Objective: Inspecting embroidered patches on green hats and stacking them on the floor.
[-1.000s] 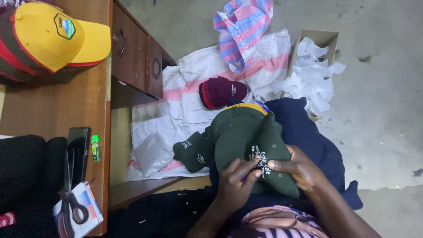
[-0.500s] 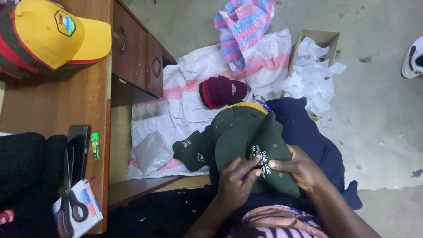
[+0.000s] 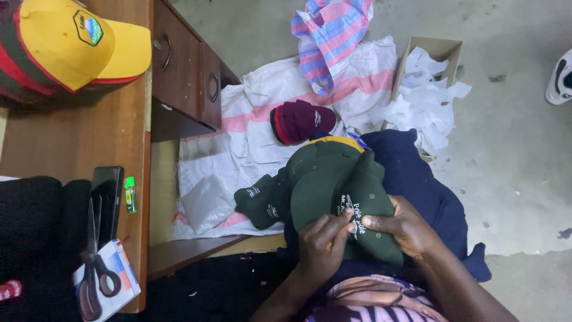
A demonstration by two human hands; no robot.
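A dark green cap [image 3: 348, 194] with white stitching on its front lies on my lap over dark blue cloth [image 3: 420, 179]. My left hand [image 3: 322, 241] pinches the cap's front at the stitching, and my right hand [image 3: 405, 226] grips it from the other side. The fingertips of both hands meet at the stitched patch. More dark green caps [image 3: 265, 200] are stacked to the left of it, and one with a yellow edge [image 3: 333, 142] lies behind. A maroon cap [image 3: 301, 119] rests on the white sack [image 3: 238, 149] on the floor.
A wooden desk [image 3: 89, 149] at the left carries a yellow cap [image 3: 77, 45], a phone [image 3: 107, 197], scissors [image 3: 92, 262], a small green lighter [image 3: 130, 194] and black cloth [image 3: 30, 238]. A cardboard box of white paper scraps [image 3: 426, 89], a striped cloth [image 3: 330, 33] and someone's white shoe [image 3: 560, 77] lie on the concrete floor.
A white shoe has come in at the right edge. My hands stay on the green cap with hardly any shift.
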